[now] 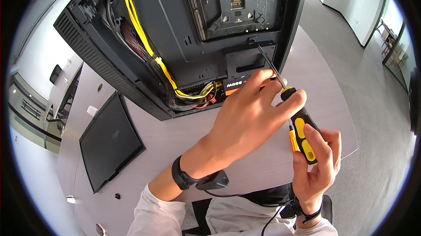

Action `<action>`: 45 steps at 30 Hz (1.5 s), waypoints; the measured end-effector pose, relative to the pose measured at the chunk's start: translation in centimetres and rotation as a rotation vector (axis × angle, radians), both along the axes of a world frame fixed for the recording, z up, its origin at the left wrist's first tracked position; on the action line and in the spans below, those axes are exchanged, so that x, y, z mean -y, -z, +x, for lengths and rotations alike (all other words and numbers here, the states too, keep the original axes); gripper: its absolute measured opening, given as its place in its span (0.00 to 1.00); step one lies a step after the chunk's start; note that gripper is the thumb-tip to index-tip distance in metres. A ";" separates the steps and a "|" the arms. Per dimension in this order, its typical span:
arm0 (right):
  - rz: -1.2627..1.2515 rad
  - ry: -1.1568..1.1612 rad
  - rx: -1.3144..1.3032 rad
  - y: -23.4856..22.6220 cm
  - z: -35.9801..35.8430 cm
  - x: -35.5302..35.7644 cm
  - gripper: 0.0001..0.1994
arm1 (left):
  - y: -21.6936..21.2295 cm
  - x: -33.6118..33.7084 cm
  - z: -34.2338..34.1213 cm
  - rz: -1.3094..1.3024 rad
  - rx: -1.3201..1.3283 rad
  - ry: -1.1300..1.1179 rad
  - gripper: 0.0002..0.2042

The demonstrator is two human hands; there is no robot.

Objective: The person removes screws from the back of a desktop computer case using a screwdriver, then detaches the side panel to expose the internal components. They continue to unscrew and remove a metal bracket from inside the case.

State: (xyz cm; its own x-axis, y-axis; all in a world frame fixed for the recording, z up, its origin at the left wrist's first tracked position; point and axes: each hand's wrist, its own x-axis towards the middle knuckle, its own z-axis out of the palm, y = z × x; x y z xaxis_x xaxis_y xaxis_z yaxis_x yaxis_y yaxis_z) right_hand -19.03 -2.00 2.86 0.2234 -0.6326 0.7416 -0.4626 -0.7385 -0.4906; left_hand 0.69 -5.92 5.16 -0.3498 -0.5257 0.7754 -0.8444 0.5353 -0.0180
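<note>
My left hand (245, 113) reaches across with its fingers closed round the front of a screwdriver (300, 126) that has a black and yellow handle. Lower down, my right hand (319, 159) grips the rear of that handle. A slim tool with an orange handle (294, 140) lies alongside it, by my right fingertips. The long dark shaft points up and left, its tip over or at a black bracket (232, 58) inside an open computer case (175, 60); contact cannot be made out. My left hand partly covers the power supply (232, 85) with its orange label.
Yellow cables (140, 30) and dark braided ones run down the case's left side. A black side panel (112, 144) lies on the pale table (324, 91) at left. Near its lower corner sits a small black piece (117, 196). Grey floor (368, 117) lies beyond the table's right edge.
</note>
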 end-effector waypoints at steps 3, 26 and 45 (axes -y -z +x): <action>0.015 -0.034 -0.005 0.0 -0.1 0.2 0.29 | 0.2 0.2 -0.1 0.029 0.011 -0.036 0.18; 0.150 -0.051 0.136 0.3 0.6 0.0 0.38 | -0.3 -0.4 0.4 0.111 -0.126 -0.047 0.27; 0.254 -0.159 0.187 0.8 0.4 -0.2 0.54 | -0.1 -0.3 0.5 0.102 -0.155 -0.034 0.25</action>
State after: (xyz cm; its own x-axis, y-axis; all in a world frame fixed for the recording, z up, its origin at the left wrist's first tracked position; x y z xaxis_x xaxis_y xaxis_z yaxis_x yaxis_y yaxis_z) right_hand -18.62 -1.83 2.07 0.2095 -0.7700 0.6026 -0.2365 -0.6379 -0.7329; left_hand 1.16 -5.61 5.26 -0.2110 -0.6135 0.7609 -0.8505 0.4989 0.1664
